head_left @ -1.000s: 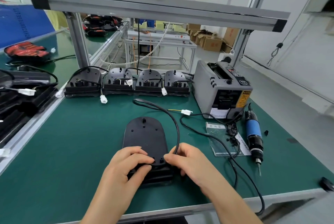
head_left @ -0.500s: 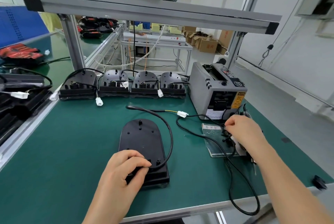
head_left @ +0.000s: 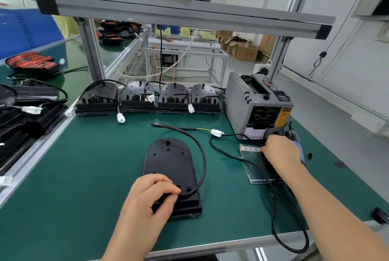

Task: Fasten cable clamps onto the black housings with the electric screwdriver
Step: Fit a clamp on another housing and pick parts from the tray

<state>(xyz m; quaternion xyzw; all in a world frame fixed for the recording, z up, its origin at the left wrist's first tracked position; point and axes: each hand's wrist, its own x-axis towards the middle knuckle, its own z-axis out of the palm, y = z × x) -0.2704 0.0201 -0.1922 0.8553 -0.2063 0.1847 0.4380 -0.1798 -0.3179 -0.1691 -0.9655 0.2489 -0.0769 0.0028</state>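
Observation:
A black housing (head_left: 168, 161) lies flat on the green mat, rounded end away from me. My left hand (head_left: 151, 195) grips its near end with curled fingers, where the black cable (head_left: 202, 159) enters it. The cable loops right and back to a white connector (head_left: 216, 133). My right hand (head_left: 281, 153) reaches down onto a clear plastic bag (head_left: 253, 168) that holds small black clamps; its fingertips are hidden. The electric screwdriver (head_left: 300, 152), with a blue body, lies just behind that hand, mostly covered by it.
A grey tape dispenser (head_left: 248, 102) stands at the back right. Several wired housings (head_left: 139, 100) line the back edge. The screwdriver's cord (head_left: 275, 214) loops to the table's front edge. More black parts (head_left: 25, 117) sit at the left, beyond a metal rail.
My right hand left the cable at the housing and moved right to the clamp bag beside the screwdriver. My left hand stayed on the housing's near end.

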